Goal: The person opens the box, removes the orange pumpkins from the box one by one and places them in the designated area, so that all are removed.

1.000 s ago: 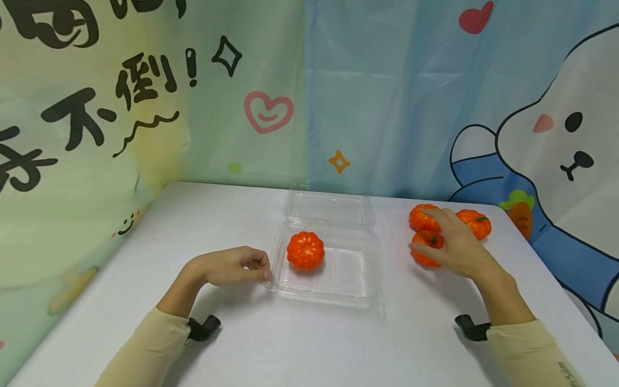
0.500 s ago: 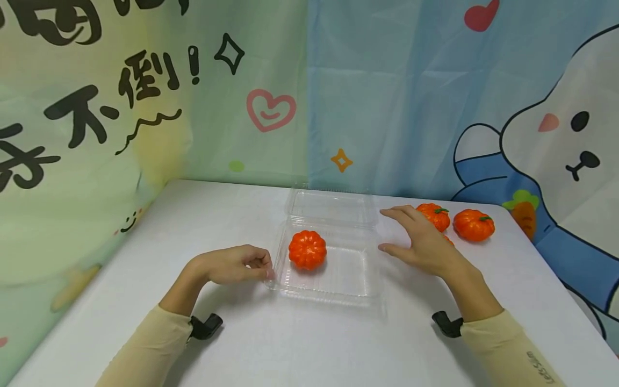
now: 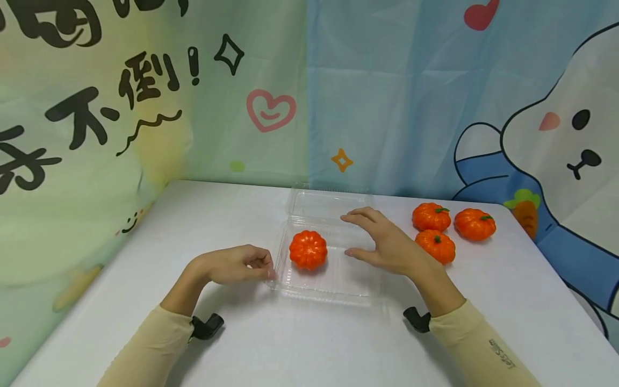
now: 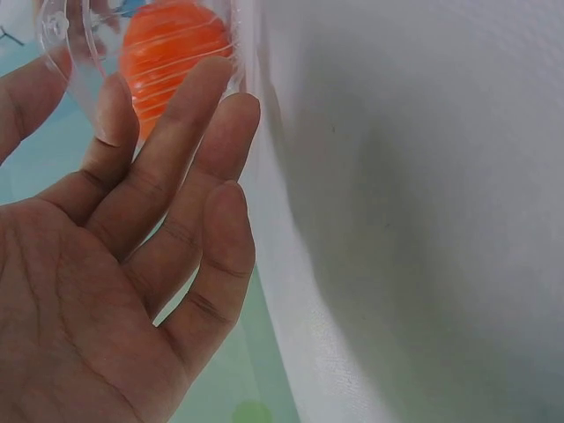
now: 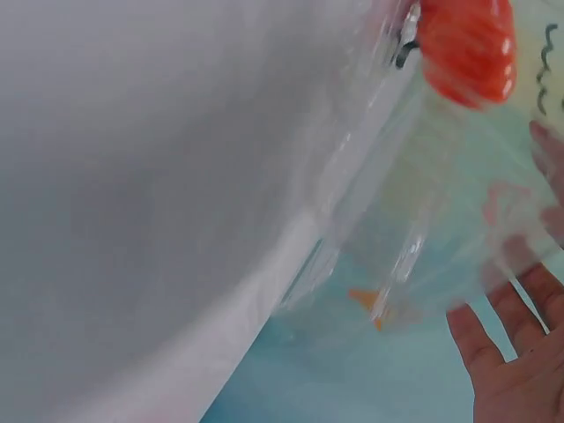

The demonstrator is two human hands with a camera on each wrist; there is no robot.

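Observation:
A clear plastic clamshell box (image 3: 333,293) lies with its lid laid back, and one small orange pumpkin (image 3: 308,250) sits in the left part of its base. My left hand (image 3: 237,265) pinches the box's near left rim between thumb and forefinger, the other fingers loosely bent in the left wrist view. Over the right half of the box hovers my right hand (image 3: 387,244), thumb and fingers spread apart, holding nothing. In the right wrist view that pumpkin (image 5: 467,48) shows beyond blurred clear plastic, with the right fingers at the edge.
Several pumpkins stand on the white table (image 3: 309,344) right of the box: a back one (image 3: 430,216), a front one (image 3: 436,246) and a right one (image 3: 475,224). A printed curtain (image 3: 377,97) hangs behind the table.
My right hand has moved left from the group of pumpkins to above the box, carrying nothing, and the group now shows fully. My left hand has stayed at the rim.

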